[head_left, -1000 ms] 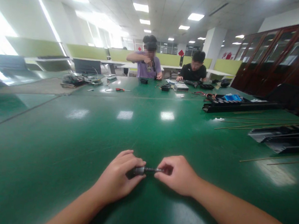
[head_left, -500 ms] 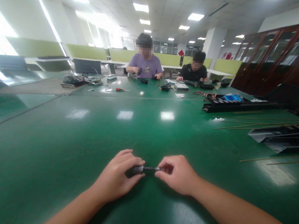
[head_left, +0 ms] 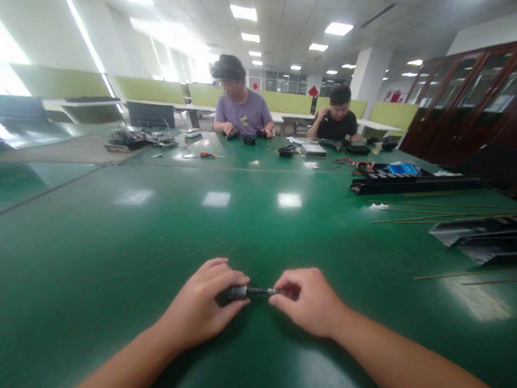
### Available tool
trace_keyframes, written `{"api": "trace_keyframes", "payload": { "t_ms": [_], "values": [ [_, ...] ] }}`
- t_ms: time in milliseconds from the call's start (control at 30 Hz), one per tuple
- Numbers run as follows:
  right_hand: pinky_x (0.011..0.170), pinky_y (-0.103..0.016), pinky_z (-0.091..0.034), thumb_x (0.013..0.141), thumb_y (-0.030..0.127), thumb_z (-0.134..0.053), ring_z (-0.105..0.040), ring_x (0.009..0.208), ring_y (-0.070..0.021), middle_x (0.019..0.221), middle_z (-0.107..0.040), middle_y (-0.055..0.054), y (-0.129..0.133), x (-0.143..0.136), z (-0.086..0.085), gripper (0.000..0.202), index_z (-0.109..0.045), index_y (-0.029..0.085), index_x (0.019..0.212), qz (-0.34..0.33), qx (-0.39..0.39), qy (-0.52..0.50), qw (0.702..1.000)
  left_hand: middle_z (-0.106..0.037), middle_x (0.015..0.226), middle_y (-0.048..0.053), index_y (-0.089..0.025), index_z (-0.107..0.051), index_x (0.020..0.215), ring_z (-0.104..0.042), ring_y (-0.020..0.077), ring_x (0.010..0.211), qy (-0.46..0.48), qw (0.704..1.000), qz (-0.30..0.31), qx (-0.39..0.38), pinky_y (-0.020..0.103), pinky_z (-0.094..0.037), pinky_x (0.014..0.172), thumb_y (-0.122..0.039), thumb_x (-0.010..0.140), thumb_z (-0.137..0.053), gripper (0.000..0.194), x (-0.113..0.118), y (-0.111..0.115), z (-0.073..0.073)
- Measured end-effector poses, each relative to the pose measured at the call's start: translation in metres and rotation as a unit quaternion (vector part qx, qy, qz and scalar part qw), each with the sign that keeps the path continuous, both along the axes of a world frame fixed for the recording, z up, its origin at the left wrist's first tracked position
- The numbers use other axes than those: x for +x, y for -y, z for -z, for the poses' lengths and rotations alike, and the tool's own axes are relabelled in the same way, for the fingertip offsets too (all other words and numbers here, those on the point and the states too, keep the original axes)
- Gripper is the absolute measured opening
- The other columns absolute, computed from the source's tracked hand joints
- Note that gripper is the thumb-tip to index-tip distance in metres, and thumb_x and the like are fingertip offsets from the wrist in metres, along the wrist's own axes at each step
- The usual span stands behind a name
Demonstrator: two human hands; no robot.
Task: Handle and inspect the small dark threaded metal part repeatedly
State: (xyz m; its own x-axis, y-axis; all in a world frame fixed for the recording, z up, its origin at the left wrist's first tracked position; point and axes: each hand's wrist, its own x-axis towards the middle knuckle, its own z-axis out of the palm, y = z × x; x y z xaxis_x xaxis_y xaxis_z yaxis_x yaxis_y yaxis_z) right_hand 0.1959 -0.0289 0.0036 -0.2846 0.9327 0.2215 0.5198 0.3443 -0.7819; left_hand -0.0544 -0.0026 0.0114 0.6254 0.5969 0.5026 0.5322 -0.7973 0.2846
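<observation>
Low over the green table (head_left: pixel 168 234), my left hand (head_left: pixel 206 298) is closed around a dark cylinder with a metal-coloured end and a thin shaft (head_left: pixel 256 290). The shaft points to the right, roughly level. My right hand (head_left: pixel 306 301) pinches the shaft's far end between thumb and fingers. A short length of shaft shows between the two hands. The fingers hide the cylinder's left part and the shaft's tip, and I cannot tell exactly what kind of part it is.
Across the table sit a person in a purple shirt (head_left: pixel 247 111) and one in black (head_left: pixel 337 125). Near them lie a red screwdriver (head_left: pixel 210 155), a black box (head_left: pixel 286 152) and a pile of parts (head_left: pixel 141 139). Black metal channels (head_left: pixel 490 238) and thin rods (head_left: pixel 450 274) lie right.
My hands and the cylinder with its shaft stay almost still. The person in purple has leaned to the left with hands lowered; the person in black has raised one hand to the head.
</observation>
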Motion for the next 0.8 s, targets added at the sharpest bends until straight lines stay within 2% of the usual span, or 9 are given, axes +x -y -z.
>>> {"api": "trace_keyframes", "payload": {
  "t_ms": [433, 800],
  "values": [
    [0.057, -0.023, -0.042, 0.079, 0.026, -0.072, -0.060, 0.059, -0.0132, 0.067, -0.070, 0.000, -0.0001, -0.0006, -0.0025, 0.008, -0.074, 0.018, 0.078, 0.000, -0.004, 0.000, 1.000, -0.073, 0.095, 0.002, -0.023, -0.065, 0.102, -0.069, 0.0187, 0.088, -0.007, 1.000, -0.004, 0.000, 0.051, -0.045, 0.104, -0.024, 0.086, -0.067, 0.016, 0.0021, -0.0007, -0.0030],
    [0.057, -0.023, -0.042, 0.079, 0.026, -0.072, -0.059, 0.059, -0.0130, 0.068, -0.070, -0.001, -0.0003, -0.0013, -0.0005, 0.009, -0.075, 0.018, 0.079, 0.004, -0.012, 0.001, 1.000, -0.073, 0.097, 0.001, -0.025, -0.064, 0.103, -0.070, 0.0192, 0.090, -0.010, 1.000, -0.006, 0.005, 0.052, -0.044, 0.104, -0.024, 0.086, -0.068, 0.018, 0.0010, -0.0022, -0.0036]
  ]
}}
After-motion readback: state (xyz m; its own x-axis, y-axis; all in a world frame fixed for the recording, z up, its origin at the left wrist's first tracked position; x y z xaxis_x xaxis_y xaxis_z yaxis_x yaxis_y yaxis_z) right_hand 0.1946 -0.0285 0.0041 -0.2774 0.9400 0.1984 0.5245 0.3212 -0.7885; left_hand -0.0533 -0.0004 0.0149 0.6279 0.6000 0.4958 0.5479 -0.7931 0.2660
